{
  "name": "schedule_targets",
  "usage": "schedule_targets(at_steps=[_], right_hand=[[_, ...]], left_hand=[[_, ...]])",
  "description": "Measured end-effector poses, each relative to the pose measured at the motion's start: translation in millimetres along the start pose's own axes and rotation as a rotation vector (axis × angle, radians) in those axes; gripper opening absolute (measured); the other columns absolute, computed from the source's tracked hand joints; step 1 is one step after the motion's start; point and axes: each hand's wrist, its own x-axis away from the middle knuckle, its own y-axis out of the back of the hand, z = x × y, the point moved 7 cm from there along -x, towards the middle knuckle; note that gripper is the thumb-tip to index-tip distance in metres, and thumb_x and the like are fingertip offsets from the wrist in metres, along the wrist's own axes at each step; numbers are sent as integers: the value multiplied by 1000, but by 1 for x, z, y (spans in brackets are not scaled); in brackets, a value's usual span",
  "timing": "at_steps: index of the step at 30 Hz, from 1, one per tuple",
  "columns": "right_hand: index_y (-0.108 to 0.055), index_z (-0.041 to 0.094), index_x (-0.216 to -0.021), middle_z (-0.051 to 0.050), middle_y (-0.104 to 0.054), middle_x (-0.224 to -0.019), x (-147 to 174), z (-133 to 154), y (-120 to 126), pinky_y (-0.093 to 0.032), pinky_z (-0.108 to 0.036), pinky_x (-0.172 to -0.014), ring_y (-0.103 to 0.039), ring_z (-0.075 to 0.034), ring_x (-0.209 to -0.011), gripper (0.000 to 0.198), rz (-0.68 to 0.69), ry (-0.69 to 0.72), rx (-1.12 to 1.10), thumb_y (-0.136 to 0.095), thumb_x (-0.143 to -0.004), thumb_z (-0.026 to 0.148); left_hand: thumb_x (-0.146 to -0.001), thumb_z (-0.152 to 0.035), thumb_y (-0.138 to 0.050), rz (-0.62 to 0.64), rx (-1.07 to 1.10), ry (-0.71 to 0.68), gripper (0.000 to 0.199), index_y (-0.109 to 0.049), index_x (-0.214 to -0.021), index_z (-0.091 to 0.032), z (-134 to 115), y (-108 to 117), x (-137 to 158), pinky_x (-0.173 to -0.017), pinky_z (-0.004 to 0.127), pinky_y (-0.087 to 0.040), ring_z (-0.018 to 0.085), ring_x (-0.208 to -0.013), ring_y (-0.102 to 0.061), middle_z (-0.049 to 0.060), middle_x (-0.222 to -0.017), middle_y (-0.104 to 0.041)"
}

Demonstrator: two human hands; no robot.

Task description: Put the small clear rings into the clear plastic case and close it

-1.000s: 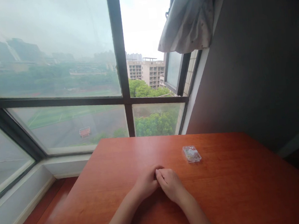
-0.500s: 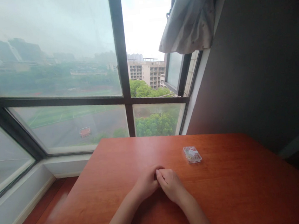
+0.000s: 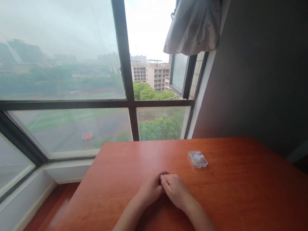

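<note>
My left hand (image 3: 151, 189) and my right hand (image 3: 175, 190) rest side by side on a reddish-brown wooden table (image 3: 244, 201), fingers curled under, knuckles touching at the middle. Neither hand holds anything that I can see. A small clear plastic box (image 3: 197, 159) with small colourful items inside lies flat on the table, a short way beyond and to the right of my right hand, untouched.
A large dark-framed window (image 3: 125, 78) stands behind the table's far edge, with a white sill (image 3: 66, 171) at lower left. A bunched pale curtain (image 3: 194, 21) hangs at upper right beside a dark wall (image 3: 269, 64).
</note>
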Motion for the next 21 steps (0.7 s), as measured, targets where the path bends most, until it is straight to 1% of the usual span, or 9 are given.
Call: schedule_targets(at_steps=[9, 15, 21], right_hand=[[-66, 17, -74, -6, -68, -73, 0, -1, 1, -28, -25, -58, -58, -15, -65, 46, -14, -22, -16, -29, -98, 31], [-64, 18, -70, -5, -65, -69, 0, 3, 3, -24, -26, -56, -53, -13, -60, 46, -9, -4, -5, -29, -98, 30], [-63, 17, -68, -4, -64, -67, 0, 3, 4, -23, -27, -56, -51, -13, -59, 46, -6, -12, -11, -30, -98, 31]], left_hand=[[-64, -5, -49, 1, -17, 15, 39, -68, -96, -16, 2, 0, 1, -82, 28, -47, 18, -87, -62, 5, -95, -71], [-64, -4, -49, 9, -31, 7, 38, -68, -95, -16, 2, 0, 0, -82, 28, -47, 18, -86, -62, 5, -94, -70], [-64, -4, -48, 17, -19, -5, 39, -68, -96, -16, 0, 0, 0, -80, 27, -47, 18, -85, -62, 5, -94, -71]])
